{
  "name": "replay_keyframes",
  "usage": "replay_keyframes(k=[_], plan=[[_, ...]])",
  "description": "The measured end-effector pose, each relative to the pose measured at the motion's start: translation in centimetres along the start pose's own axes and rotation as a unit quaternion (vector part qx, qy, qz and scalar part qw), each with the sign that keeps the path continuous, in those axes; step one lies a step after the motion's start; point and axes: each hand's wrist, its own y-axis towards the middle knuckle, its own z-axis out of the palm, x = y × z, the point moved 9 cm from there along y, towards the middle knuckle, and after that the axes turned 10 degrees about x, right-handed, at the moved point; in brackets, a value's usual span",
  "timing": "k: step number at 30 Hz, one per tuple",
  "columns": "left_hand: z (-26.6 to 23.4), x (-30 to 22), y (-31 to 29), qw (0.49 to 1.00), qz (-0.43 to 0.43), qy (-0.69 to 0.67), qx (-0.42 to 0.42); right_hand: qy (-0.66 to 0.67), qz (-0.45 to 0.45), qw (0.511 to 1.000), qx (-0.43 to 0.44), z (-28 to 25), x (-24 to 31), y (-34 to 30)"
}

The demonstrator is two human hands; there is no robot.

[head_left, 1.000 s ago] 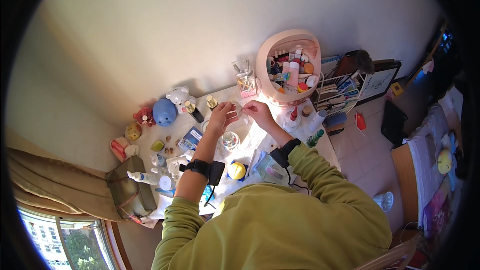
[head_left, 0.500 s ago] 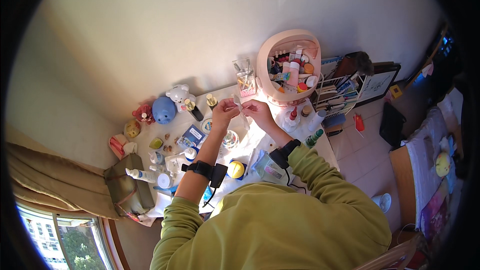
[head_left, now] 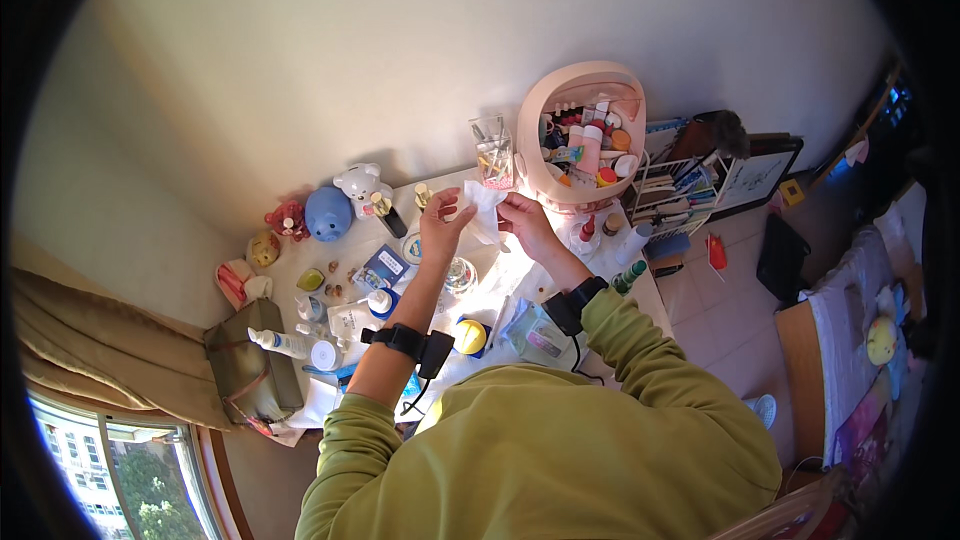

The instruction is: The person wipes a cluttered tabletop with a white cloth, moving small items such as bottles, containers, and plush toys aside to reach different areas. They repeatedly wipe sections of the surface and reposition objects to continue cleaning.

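Note:
A thin white sheet, like a tissue (head_left: 484,206), hangs spread out between my two hands above the far part of the table. My right hand (head_left: 528,222) pinches its right edge between thumb and fingers. On the other side, my left hand (head_left: 443,224) has thumb and fingers apart, with the thumb tip close to the sheet's left edge; whether it touches cannot be made out. Behind the sheet stands a clear holder with pens and brushes (head_left: 494,162). Below my hands is a round clear jar (head_left: 461,277), partly hidden by my left forearm.
A pink cosmetics case (head_left: 533,110) full of bottles and tubes stands at the far right of the table. A blue piggy bank (head_left: 328,214), a white bear figure (head_left: 362,186) and dark gold-capped bottles (head_left: 388,215) stand far left. Nearer are a white pump bottle (head_left: 380,302) and a green bottle (head_left: 628,277).
The white sheet, earlier narrow and bunched between both hands' fingertips, is now spread wider. My left hand has moved slightly left and its fingers have parted. My right hand has shifted slightly right.

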Motion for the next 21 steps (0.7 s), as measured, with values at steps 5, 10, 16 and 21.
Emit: replay_keyframes(k=[5, 10, 16, 21], plan=[[0.2, 2.9, 0.6, 0.98, -0.087, -0.162, 0.072, 0.008, 0.012, 1.0, -0.005, -1.0, -0.2, 0.2], [0.5, 3.8, 0.6, 0.966, -0.108, -0.208, 0.107, 0.005, 0.021, 0.999, -0.03, -1.4, -0.1, 0.2], [0.9, 3.1, 0.3, 0.964, -0.116, -0.219, 0.094, -0.032, -0.04, 0.99, -0.132, -1.9, 1.1, -0.1], [1.4, 3.1, 0.6, 0.959, -0.112, -0.24, 0.099, -0.399, -0.146, 0.893, -0.147, 0.2, 4.6, -0.6]])
